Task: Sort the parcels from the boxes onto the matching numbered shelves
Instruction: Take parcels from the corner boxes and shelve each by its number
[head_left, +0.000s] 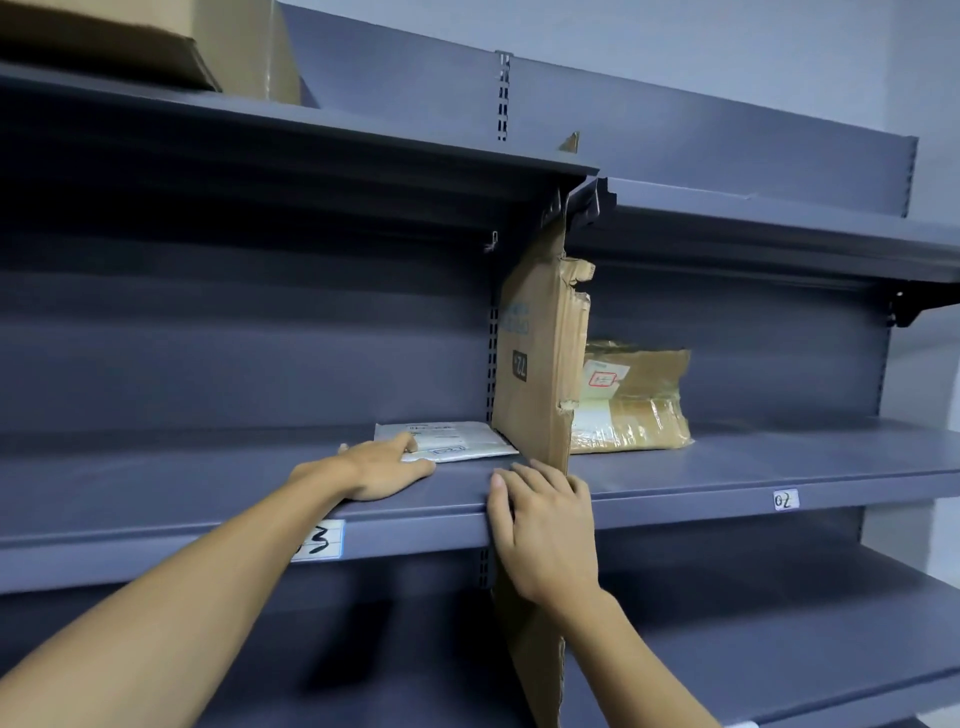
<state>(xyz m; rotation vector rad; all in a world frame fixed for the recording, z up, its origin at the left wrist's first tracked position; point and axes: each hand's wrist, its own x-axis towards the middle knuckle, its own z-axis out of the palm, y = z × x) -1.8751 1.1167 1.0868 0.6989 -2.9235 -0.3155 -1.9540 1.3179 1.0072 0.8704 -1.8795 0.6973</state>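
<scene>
A white parcel (460, 441) lies flat at the right end of the shelf (182, 483) labelled 03 (320, 540), against the cardboard divider (535, 353). The left hand (384, 467) rests on its near left corner with straight fingers (408, 442), apparently nudging it into place rather than gripping. The right hand (545, 530) lies flat and relaxed on the shelf's front edge by the divider, probably steadying it. A brown parcel (634, 400) sits beyond, above label 02 (785, 500).

Both forearms reach forward; left hand (384, 470) lies flat, palm down; right hand (545, 525) palm down, fingers slightly bent.
</scene>
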